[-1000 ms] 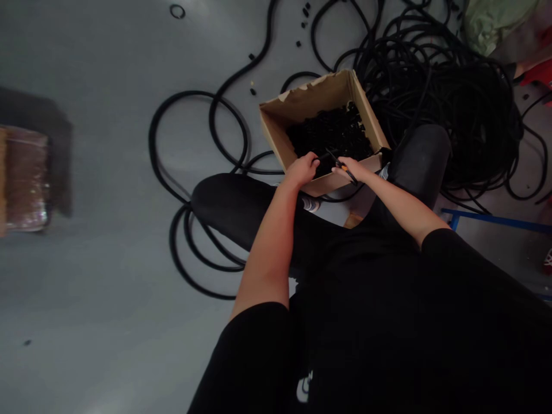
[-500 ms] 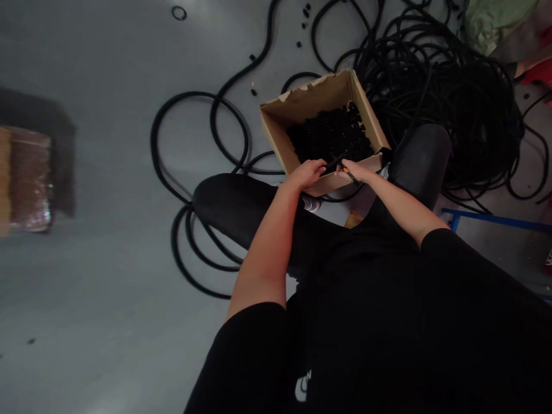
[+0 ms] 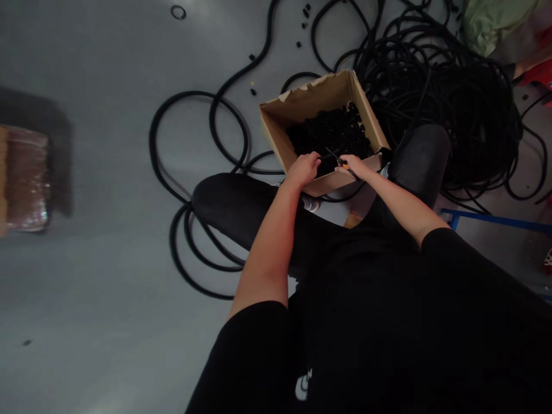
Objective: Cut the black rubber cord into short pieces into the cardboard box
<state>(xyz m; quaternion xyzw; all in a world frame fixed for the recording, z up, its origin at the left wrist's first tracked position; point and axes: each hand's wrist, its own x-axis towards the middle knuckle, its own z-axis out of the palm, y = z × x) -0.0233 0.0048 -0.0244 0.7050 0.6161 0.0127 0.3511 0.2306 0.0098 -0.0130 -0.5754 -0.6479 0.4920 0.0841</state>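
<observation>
Over the near side of an open cardboard box (image 3: 279,138), my left hand (image 3: 304,169) is closed on a black rubber hose (image 3: 323,157), whose short end pokes out toward the right. My right hand (image 3: 354,167) grips dark scissors (image 3: 333,153) with a bit of orange at the handle. The blades point up and left, close to the hose end; whether they touch it I cannot tell. Inside the box lies a heap of short black pieces (image 3: 330,129). My fingers hide part of the hose and the scissor handles.
A big tangle of black hose (image 3: 470,126) lies right of the box, and loose loops (image 3: 152,144) spread over the grey floor to the left. Small black bits (image 3: 298,44) are scattered beyond the box. A blue metal bar (image 3: 500,219) is at right, a plastic-wrapped package (image 3: 26,178) far left.
My left hand has shifted slightly up and left, away from the right hand. The scissor blades now show more clearly between the hands, apart from the left fingers.
</observation>
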